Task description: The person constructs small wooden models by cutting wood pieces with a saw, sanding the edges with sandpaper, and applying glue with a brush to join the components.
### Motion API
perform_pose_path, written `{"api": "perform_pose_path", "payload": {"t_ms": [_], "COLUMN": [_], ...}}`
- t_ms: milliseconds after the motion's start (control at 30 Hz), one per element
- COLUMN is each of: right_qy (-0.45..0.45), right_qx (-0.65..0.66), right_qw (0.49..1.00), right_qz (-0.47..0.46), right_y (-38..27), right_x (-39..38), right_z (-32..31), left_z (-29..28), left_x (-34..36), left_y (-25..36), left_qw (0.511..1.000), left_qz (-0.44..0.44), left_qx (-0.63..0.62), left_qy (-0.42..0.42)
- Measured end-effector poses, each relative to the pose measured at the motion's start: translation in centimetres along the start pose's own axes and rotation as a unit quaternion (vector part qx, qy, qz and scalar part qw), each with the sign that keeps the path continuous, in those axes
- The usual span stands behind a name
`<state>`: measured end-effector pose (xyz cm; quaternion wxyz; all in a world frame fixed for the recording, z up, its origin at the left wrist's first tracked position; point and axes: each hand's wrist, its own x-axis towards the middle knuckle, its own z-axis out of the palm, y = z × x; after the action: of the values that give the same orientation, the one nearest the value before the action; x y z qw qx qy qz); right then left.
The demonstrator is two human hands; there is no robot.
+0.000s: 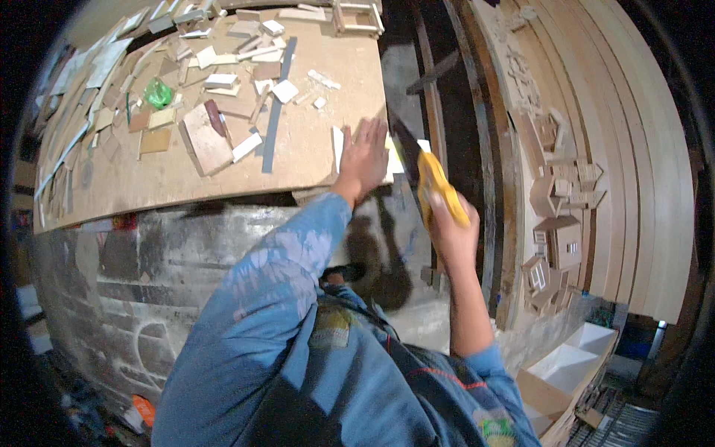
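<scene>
My left hand (363,160) lies flat, fingers stretched out, on a pale white board (337,146) at the right edge of the workbench (313,160). Part of the board is hidden under the hand, and its end sticks out past the bench edge. My right hand (454,231) is wrapped round the yellow handle of a handsaw (433,182). The saw's dark blade points forward and lies close beside the board's overhanging end. Whether the teeth touch the board I cannot tell.
Wood offcuts (216,80), a grey strip (277,119) and a crumpled green plastic piece (158,93) lie across the bench. To the right, small wooden model houses (558,242) stand beside long planks (618,149). A white compartmented box (566,365) sits at lower right.
</scene>
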<state>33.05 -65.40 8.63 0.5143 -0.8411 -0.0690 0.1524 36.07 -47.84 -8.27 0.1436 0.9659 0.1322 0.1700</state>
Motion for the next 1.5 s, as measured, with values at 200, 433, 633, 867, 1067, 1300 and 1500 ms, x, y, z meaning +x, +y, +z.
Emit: {"api": "perform_pose_path", "payload": {"t_ms": [200,433,633,867,1067,1300,1500], "right_qy": [-0.004,-0.017,-0.019,-0.021,-0.024,-0.102,-0.033], "right_qx": [-0.011,-0.024,-0.031,-0.050,-0.028,0.012,-0.041], "right_qw": [1.000,0.999,0.999,0.998,0.999,0.992,0.997], "right_qz": [-0.003,0.036,0.011,-0.029,0.037,0.073,0.051], "right_y": [-0.4,-3.3,-1.3,-1.8,-4.7,-5.9,-5.4], "right_x": [1.0,-4.1,0.7,-0.6,-4.5,-0.8,-2.9], "right_z": [0.0,-3.4,-1.1,-1.8,-4.6,-3.0,-4.2], "left_z": [-1.4,-0.6,0.0,0.0,-1.0,-0.2,-0.4], "left_x": [0.8,0.4,0.5,0.9,1.0,1.0,1.1], "left_y": [0.1,-0.1,0.7,0.6,0.3,0.5,0.3], "left_qw": [1.000,0.999,0.999,0.996,0.998,0.999,0.998], "left_qz": [-0.020,-0.026,-0.020,-0.039,-0.044,-0.040,-0.032], "left_qx": [0.004,-0.041,-0.009,-0.027,-0.041,0.024,-0.031], "left_qy": [0.001,0.001,0.028,0.073,0.016,0.001,0.050]}}
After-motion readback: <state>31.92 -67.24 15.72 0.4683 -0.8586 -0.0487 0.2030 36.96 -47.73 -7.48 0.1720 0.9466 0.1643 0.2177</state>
